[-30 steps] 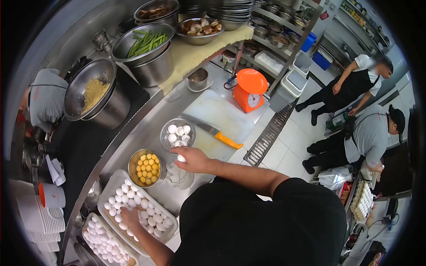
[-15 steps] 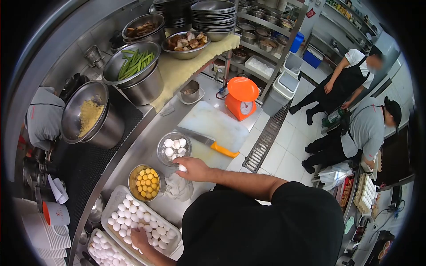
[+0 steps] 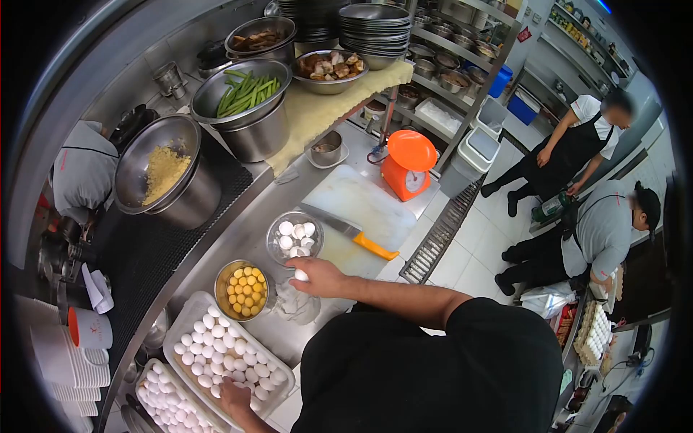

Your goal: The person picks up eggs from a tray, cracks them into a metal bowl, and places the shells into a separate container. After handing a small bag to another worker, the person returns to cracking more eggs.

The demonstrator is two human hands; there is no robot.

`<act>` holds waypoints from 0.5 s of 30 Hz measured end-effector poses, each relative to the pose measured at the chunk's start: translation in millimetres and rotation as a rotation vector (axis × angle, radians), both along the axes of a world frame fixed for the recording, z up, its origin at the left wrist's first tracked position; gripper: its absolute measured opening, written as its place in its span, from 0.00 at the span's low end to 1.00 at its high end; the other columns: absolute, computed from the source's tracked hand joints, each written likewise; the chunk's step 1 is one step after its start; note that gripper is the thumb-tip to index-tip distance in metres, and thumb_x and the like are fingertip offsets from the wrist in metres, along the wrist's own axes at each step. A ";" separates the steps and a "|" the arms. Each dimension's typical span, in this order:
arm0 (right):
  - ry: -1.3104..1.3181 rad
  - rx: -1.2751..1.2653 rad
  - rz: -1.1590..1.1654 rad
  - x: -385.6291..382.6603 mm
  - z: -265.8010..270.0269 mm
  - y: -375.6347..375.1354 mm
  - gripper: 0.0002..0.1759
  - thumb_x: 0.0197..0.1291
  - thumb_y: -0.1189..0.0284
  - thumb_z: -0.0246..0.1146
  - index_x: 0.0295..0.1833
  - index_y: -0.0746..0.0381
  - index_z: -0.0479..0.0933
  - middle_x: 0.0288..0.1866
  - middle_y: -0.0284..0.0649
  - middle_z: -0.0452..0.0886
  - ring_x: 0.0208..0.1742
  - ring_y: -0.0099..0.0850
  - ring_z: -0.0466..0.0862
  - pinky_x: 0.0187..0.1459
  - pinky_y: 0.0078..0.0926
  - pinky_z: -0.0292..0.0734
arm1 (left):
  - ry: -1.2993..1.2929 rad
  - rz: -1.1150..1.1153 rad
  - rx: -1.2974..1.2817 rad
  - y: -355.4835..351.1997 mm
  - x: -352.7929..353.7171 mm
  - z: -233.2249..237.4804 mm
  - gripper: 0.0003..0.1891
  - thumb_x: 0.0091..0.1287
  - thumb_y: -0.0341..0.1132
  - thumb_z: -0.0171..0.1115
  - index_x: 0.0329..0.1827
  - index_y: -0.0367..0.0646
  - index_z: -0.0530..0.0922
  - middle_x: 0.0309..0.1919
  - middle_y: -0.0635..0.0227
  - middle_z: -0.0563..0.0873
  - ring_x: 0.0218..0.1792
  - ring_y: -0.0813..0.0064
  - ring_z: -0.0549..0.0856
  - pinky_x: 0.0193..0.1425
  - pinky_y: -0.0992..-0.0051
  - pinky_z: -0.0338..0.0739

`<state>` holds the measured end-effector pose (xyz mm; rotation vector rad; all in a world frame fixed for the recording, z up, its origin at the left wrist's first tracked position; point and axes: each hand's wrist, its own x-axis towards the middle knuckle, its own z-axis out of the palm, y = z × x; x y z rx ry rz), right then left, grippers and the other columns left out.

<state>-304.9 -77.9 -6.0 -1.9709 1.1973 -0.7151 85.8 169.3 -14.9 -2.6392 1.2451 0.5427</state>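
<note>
White oval eggs (image 3: 219,331) are spread in a pale rectangular tray (image 3: 192,309), where the left hand (image 3: 234,395) has a grip that cannot be told; one egg (image 3: 301,275) is clamped by the right hand (image 3: 317,278).

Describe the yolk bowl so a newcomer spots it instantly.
Find the steel counter, then the egg tray where the left hand reaches. Beside that tray stands a round metal bowl. It holds bright yellow yolks, whereas the neighbouring bowl holds white eggshells.
</note>
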 end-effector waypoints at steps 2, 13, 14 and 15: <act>-0.028 0.010 0.020 4.6 -0.2 0.0 0.28 0.70 0.58 0.71 0.70 0.57 0.78 0.62 0.51 0.88 0.60 0.53 0.88 0.62 0.49 0.83 | -0.005 0.073 -0.106 -1.0 -6.7 7.5 0.28 0.53 0.35 0.78 0.56 0.41 0.75 0.55 0.49 0.86 0.57 0.42 0.87 0.67 0.51 0.82; -0.480 0.601 0.046 34.4 26.3 3.7 0.23 0.71 0.65 0.67 0.67 0.60 0.73 0.49 0.43 0.83 0.41 0.32 0.86 0.42 0.36 0.87 | 1.215 0.418 -0.843 -79.1 -66.6 30.7 0.13 0.79 0.34 0.68 0.62 0.45 0.80 0.44 0.70 0.83 0.32 0.78 0.81 0.35 0.78 0.78; -0.518 0.613 0.054 39.4 21.8 3.4 0.23 0.71 0.66 0.66 0.67 0.61 0.72 0.49 0.42 0.82 0.39 0.30 0.85 0.39 0.35 0.87 | 1.277 0.466 -0.906 -91.7 -78.0 25.9 0.13 0.80 0.35 0.68 0.64 0.45 0.82 0.44 0.71 0.83 0.33 0.79 0.81 0.34 0.79 0.77; -0.484 0.647 0.087 42.0 25.6 2.4 0.23 0.71 0.68 0.65 0.68 0.61 0.71 0.51 0.43 0.82 0.42 0.30 0.85 0.40 0.34 0.87 | 1.354 0.480 -0.878 -101.0 -84.3 21.7 0.14 0.81 0.33 0.67 0.66 0.45 0.81 0.46 0.71 0.83 0.35 0.78 0.82 0.36 0.78 0.80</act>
